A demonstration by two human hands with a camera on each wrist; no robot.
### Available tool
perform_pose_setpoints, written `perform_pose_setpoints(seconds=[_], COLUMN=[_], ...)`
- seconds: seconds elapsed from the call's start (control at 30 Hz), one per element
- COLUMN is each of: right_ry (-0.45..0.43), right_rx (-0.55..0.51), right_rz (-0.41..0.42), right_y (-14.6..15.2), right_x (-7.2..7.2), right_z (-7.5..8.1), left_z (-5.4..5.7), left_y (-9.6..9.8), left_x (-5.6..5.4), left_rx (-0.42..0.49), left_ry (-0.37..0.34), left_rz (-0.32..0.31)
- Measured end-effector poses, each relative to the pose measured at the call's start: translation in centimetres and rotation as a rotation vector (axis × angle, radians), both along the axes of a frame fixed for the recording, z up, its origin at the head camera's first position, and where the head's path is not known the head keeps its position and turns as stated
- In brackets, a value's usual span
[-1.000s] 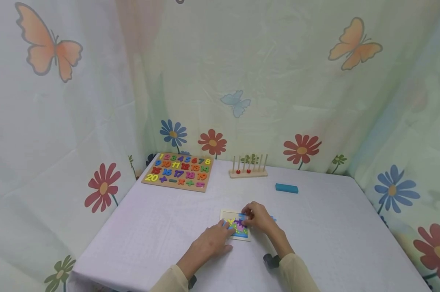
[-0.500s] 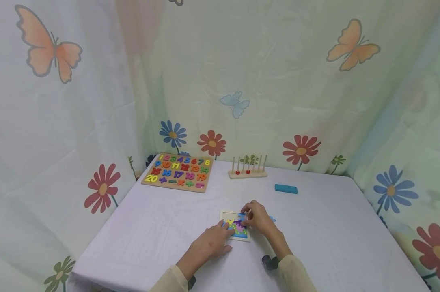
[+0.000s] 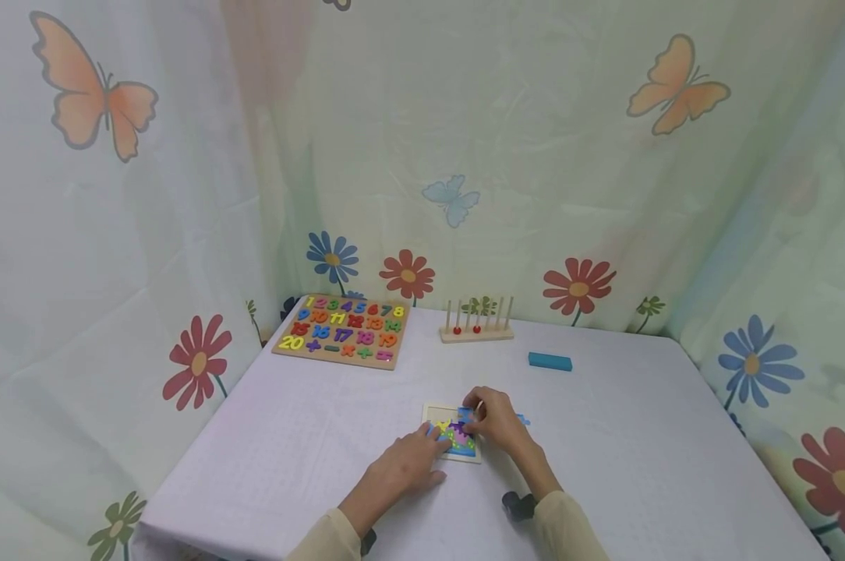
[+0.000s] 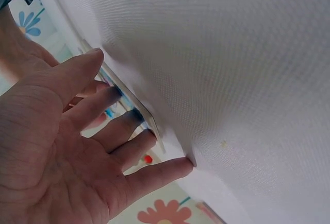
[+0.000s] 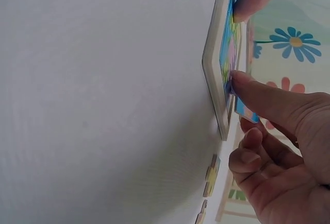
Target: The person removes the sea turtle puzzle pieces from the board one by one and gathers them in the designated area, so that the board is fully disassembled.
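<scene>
A small jigsaw puzzle in a pale wooden tray (image 3: 468, 460) lies on the white-covered table, its fitted pieces blue, purple, pink and yellow-green. My left hand (image 3: 404, 465) rests on its left side with spread, fairly straight fingers; in the left wrist view several fingertips (image 4: 135, 115) touch the tray while the little finger reaches the cloth. At the tray's upper right corner, my right hand (image 3: 496, 419) pinches a blue puzzle piece (image 5: 246, 109). The right thumb (image 5: 247, 87) presses at the puzzle's surface; the curled fingers partly hide the piece.
Loose puzzle pieces (image 5: 212, 175) lie right of the tray, one blue piece (image 3: 524, 420) showing past the right hand. Farther back are a number board (image 3: 338, 360), a wooden peg stand (image 3: 477, 336) with red beads, and a blue block (image 3: 550, 361). A flowered curtain (image 3: 507, 234) surrounds the table.
Both hands stay nearly where they were over the puzzle. The right fingers shift only very slightly at the tray's upper right corner.
</scene>
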State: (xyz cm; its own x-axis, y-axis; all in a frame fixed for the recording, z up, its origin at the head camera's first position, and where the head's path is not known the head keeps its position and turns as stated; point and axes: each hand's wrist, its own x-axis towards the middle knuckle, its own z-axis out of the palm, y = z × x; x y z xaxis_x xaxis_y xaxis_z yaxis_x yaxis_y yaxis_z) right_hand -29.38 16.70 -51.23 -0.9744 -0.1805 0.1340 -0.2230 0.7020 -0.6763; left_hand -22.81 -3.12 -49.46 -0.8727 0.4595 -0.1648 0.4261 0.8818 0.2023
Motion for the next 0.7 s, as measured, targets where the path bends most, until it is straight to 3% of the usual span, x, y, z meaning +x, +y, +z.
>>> perform_pose_setpoints(seconds=[0.47,0.7], right_ry=[0.08,0.114], right_rx=[-0.047,-0.053], right_rz=[0.013,-0.026], right_y=[0.05,0.37], right_x=[0.33,0.13], right_z=[-0.23,-0.78], left_z=[-0.11,-0.06], left_y=[0.0,0.01], left_x=[0.02,0.03], left_rx=[-0.002,0.003], left_ry=[0.003,0.006], left_rz=[0.0,-0.003])
